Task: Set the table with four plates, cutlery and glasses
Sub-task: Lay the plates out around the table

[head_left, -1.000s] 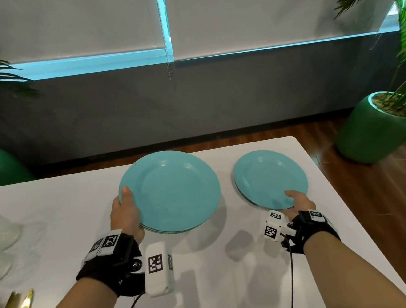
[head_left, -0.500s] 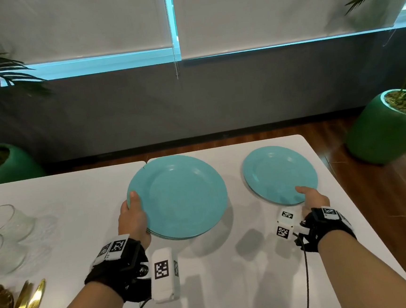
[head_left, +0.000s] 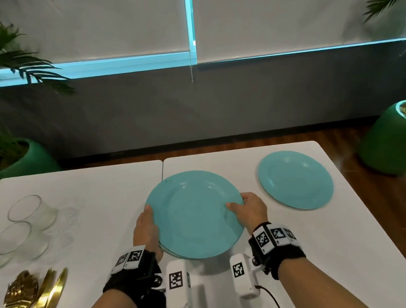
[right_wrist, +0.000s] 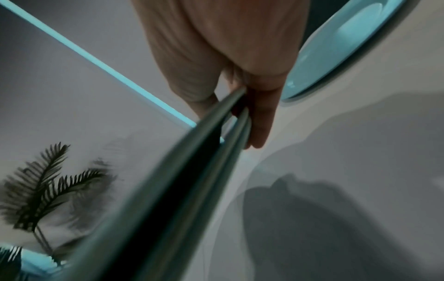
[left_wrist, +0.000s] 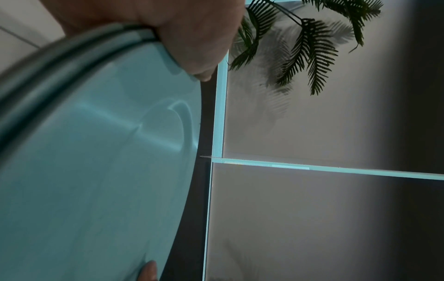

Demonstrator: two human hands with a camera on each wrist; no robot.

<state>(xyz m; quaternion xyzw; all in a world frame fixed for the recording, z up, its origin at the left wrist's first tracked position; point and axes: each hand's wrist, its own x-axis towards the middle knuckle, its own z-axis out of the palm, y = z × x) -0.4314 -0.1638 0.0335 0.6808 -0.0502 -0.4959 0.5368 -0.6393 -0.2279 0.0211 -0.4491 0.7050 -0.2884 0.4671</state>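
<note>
A stack of turquoise plates (head_left: 195, 213) is held just above the white table (head_left: 340, 252) in the middle. My left hand (head_left: 146, 228) grips its left rim, thumb on top; the rim (left_wrist: 79, 47) fills the left wrist view. My right hand (head_left: 247, 210) grips the right rim, thumb on the top plate. In the right wrist view the top plate's edge (right_wrist: 192, 152) is parted from those below, with my fingers (right_wrist: 261, 114) beneath. A single turquoise plate (head_left: 295, 180) lies flat at the right. Clear glasses (head_left: 28, 215) and gold cutlery (head_left: 26, 304) sit at the left.
Green planters with palms stand on the floor at the left (head_left: 9, 163) and the right (head_left: 397, 137). A grey wall with window blinds lies beyond the table's far edge. The table's right edge meets wooden floor (head_left: 398, 210).
My right hand let go of the single plate at the right and moved left onto the stack's right rim. The view shifted left, bringing the glasses and cutlery further into sight.
</note>
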